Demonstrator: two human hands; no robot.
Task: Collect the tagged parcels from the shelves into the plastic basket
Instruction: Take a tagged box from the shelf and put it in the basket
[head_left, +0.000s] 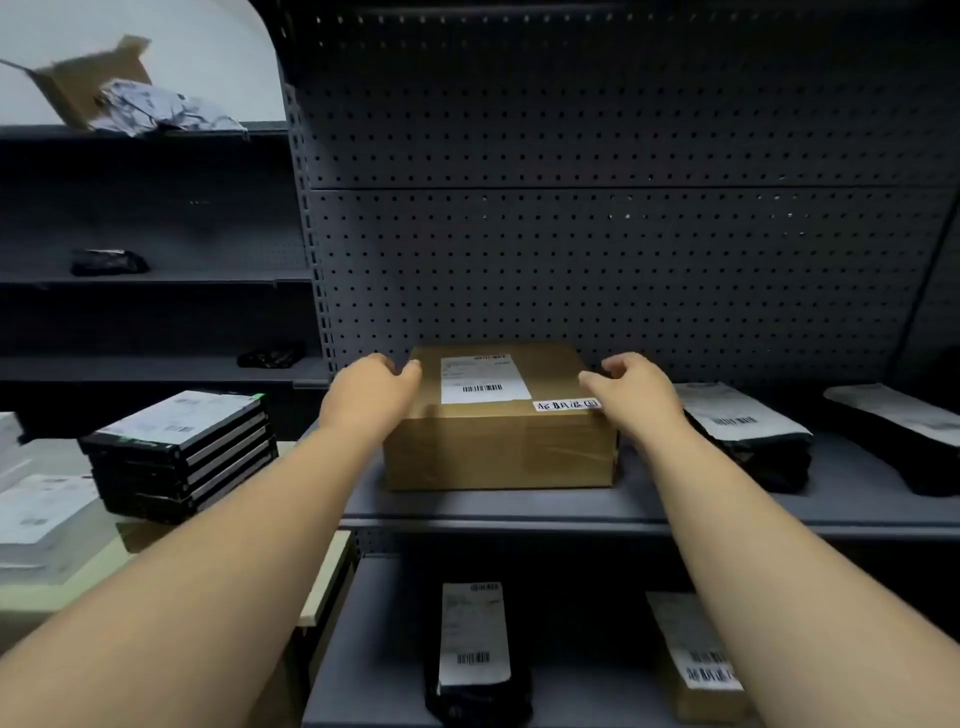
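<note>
Tagged cardboard parcel (498, 415) sits mid-shelf (675, 506) against the pegboard, and we've got our left hand (371, 387) and right hand (631, 387) flanking its top corners, fingers loosely curled, touching but gripping nothing yet, because it needs both sides.

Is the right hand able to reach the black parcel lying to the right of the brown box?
Probably yes: the right hand is at the brown box, the black parcel lies beside it on the same shelf, and nothing stands between.
</note>
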